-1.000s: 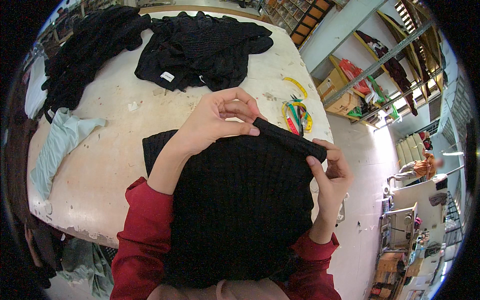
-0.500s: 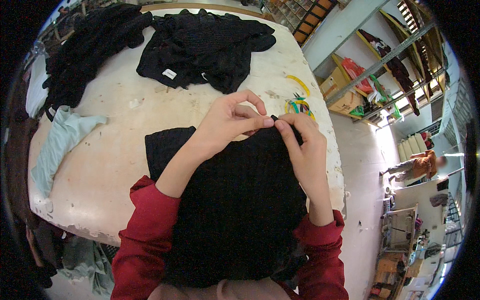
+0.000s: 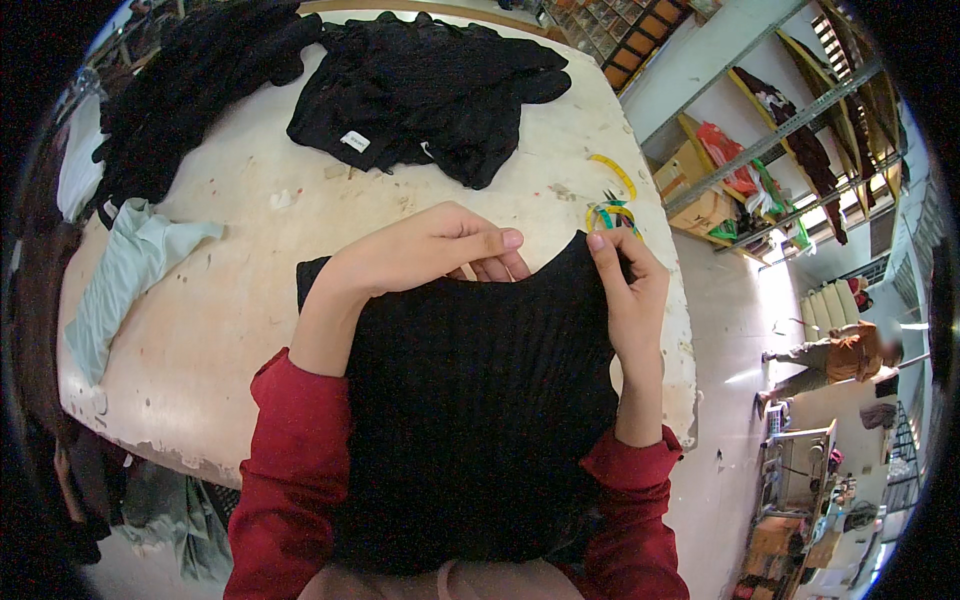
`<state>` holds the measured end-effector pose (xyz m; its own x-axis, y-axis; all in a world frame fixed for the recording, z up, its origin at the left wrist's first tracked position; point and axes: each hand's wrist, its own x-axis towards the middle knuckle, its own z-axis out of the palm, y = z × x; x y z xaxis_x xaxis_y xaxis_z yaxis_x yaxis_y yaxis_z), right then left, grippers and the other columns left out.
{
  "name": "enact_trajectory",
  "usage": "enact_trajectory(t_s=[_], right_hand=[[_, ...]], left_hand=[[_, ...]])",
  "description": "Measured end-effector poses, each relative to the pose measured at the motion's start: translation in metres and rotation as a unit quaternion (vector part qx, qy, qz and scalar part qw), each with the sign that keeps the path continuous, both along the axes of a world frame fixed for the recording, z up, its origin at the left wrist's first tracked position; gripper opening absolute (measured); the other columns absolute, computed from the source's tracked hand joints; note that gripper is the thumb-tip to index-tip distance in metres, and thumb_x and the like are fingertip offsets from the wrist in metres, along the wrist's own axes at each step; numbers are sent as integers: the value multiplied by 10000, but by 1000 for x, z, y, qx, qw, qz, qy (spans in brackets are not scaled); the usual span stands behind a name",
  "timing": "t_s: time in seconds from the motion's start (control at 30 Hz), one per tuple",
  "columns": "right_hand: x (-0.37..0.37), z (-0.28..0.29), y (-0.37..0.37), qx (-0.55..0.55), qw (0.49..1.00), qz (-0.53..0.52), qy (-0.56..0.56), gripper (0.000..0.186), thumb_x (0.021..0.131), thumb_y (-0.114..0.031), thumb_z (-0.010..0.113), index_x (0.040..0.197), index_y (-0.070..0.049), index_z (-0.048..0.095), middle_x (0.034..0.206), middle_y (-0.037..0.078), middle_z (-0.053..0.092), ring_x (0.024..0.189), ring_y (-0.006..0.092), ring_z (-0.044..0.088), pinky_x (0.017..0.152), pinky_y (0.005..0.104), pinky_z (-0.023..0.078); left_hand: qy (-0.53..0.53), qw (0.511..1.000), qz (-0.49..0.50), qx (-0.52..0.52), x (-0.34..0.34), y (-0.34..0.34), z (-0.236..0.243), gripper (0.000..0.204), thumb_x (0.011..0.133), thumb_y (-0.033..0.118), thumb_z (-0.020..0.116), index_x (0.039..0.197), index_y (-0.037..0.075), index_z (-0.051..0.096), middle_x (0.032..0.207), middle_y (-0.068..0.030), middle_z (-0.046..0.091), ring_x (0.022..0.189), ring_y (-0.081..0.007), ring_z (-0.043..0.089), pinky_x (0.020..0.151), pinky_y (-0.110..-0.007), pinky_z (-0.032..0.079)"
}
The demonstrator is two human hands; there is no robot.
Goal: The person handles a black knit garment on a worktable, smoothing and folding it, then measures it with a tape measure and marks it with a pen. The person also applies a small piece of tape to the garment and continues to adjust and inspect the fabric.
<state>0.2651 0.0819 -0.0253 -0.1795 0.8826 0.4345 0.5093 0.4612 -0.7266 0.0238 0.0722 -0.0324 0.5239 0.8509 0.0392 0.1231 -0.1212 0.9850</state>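
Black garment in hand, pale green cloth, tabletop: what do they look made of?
Black garment: matte fabric, probably ribbed knit; faint lengthwise lines show, fibre unclear.
Pale green cloth: thin, smooth fabric, perhaps satin-like, given its soft sheen and loose folds.
Tabletop: perhaps painted or laminated wood; pale, stained, with a chipped near edge.

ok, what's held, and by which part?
Black ribbed garment, pinched at the right end of its top edge by the right hand; unclear whether the left hand grips it.
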Motion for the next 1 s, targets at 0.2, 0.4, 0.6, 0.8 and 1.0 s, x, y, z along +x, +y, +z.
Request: enact_trajectory(t_s=[0.2,0.4,0.6,0.8,1.0], right_hand=[[0,-8,6,-33,999,3,37,247,948,-208,638,894,33,638,738,31,600,720,90,505,680,246,410],[2,-17,12,-34,999,-4,40,261,951,-213,636,890,40,629,713,8,551,707,76,461,653,239,386],[2,-19,13,-31,999,-8,22,277,951,-233,639,889,36,631,708,17,556,695,84,461,639,250,384],[4,-24,18,-21,1000,-11,17,288,948,-252,643,897,32,634,699,43,568,688,96,470,637,263,390],[3,-26,19,-20,999,-25,2,291,949,-256,636,895,29,635,706,70,580,684,126,498,653,279,405]], left_hand=[[-9,1000,-5,-8,-2,3,-3,494,1007,440,477,1026,16,731,890,-41,718,766,-93,600,672,-233,453],[-10,1000,-6,-29,-4,4,-3,504,998,443,494,1019,-3,729,890,-78,725,776,-120,640,691,-247,478],[-9,998,0,-55,-8,3,-1,515,971,479,532,993,7,737,876,-63,726,767,-107,646,678,-231,474],[-12,998,0,-69,-8,5,-2,520,965,491,538,979,14,743,887,-49,730,778,-100,650,685,-222,473],[-13,999,13,-46,-9,4,-4,476,964,456,563,929,16,740,814,-21,701,713,-81,598,651,-227,455]])
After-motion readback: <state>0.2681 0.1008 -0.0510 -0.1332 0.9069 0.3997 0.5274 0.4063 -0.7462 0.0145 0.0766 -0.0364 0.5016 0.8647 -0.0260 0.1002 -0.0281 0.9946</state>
